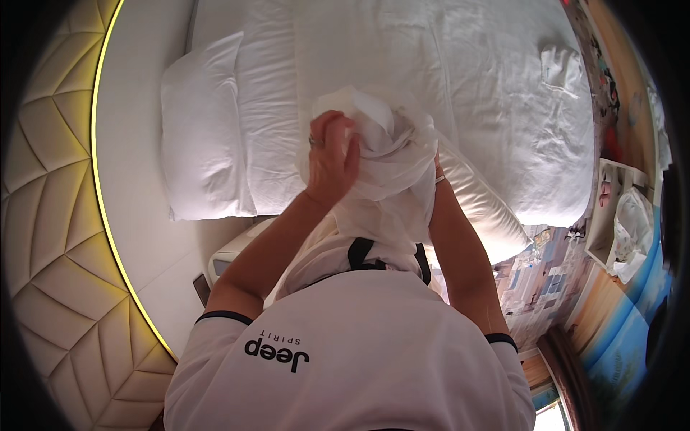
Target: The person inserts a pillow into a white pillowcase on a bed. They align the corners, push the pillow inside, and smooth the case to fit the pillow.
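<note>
A bunched, sheer white cloth (pixel 388 183) hangs in front of my chest, its top gathered in loose folds around a whiter piece (pixel 372 110). My left hand (pixel 334 156), with a ring on one finger, is at the left side of these folds. Its fingers are curled and slightly blurred, so a grip cannot be confirmed. On the other side, my right hand (pixel 437 160) is mostly hidden by the cloth; a band shows at the wrist. Just right of the cloth, a white pillow (pixel 485 199) lies slanted over the bed's near edge.
A bed with white bedding (pixel 366 43) spreads ahead, with another pillow (pixel 205 134) at its left end. Crumpled white fabric (pixel 561 67) lies at the far right. A padded headboard panel (pixel 48 226) stands left, beside a nightstand (pixel 237 248). An open box (pixel 604 221) sits right.
</note>
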Tool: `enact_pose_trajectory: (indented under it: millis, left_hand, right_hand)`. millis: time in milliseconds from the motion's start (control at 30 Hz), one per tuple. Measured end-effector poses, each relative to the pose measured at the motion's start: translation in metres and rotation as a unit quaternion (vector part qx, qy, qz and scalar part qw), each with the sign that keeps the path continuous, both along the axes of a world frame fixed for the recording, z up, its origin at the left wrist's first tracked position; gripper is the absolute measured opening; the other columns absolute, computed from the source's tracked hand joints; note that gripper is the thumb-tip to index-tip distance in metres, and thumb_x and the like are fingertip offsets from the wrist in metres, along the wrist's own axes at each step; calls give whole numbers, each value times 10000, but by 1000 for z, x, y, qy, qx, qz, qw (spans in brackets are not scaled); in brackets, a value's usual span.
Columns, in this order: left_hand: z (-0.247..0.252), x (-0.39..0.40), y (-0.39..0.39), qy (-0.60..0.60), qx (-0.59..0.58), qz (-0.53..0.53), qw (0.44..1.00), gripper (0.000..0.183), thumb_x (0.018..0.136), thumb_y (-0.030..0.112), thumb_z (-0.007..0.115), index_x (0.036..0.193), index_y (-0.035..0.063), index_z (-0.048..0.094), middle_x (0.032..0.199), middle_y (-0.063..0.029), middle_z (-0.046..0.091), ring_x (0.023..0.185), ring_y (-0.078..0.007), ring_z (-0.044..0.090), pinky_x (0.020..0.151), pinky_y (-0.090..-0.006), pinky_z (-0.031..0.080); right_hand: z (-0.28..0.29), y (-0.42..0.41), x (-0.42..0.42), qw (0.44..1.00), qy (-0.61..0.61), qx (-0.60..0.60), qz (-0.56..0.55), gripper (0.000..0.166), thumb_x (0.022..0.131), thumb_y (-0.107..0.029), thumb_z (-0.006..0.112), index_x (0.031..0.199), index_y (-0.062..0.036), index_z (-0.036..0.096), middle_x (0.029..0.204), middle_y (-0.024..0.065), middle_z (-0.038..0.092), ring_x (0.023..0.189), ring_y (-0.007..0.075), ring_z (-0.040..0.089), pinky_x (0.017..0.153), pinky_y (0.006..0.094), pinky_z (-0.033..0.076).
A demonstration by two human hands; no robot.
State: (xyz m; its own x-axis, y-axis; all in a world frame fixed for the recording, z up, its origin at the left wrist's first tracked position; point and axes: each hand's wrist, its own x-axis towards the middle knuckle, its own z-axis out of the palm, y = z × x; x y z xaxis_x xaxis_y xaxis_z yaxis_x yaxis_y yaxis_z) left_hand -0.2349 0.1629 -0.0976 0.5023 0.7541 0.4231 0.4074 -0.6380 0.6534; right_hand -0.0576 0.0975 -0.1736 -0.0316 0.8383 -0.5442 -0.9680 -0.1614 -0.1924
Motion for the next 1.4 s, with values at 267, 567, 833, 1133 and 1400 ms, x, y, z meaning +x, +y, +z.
enact_pose_trajectory:
  millis: [267,567,833,1133,1400]
  left_hand:
    - [-27,-28,4,251,-125,-185,942,125,830,16,623,905,3,523,915,-185,582,868,-390,589,740,-461,483]
    - [0,7,28,15,-42,-7,999,443,794,141,754,1154,29,522,1052,-137,603,947,-316,614,829,-390,505]
    - [-5,19,24,1,-473,49,880,455,835,284,735,1176,21,587,1074,-103,669,959,-191,634,825,-342,501]
    - [2,44,34,15,-452,149,879,358,851,320,693,959,-21,708,787,-71,700,721,-133,627,673,-313,497]
    - [-6,43,45,-92,-433,137,886,269,854,267,726,852,0,698,645,8,586,593,-72,492,559,-276,415]
  right_hand:
    - [14,8,-9,996,-67,-48,-24,454,982,-419,391,1212,-66,558,1094,127,620,974,292,614,862,420,536]
    - [-64,11,-5,968,-235,88,-20,357,1007,-324,422,1189,-49,558,1069,74,620,959,190,604,862,365,523]
    - [-3,15,-7,979,-201,16,-24,291,991,-258,430,1089,-48,606,982,62,633,905,163,594,845,328,507]
    - [16,52,19,851,-502,35,152,421,984,-290,459,1342,-95,566,1237,124,633,1136,205,585,996,314,427]
    - [-56,28,73,476,-822,-163,267,262,875,-272,619,1000,-51,688,1002,205,683,932,382,652,817,393,517]
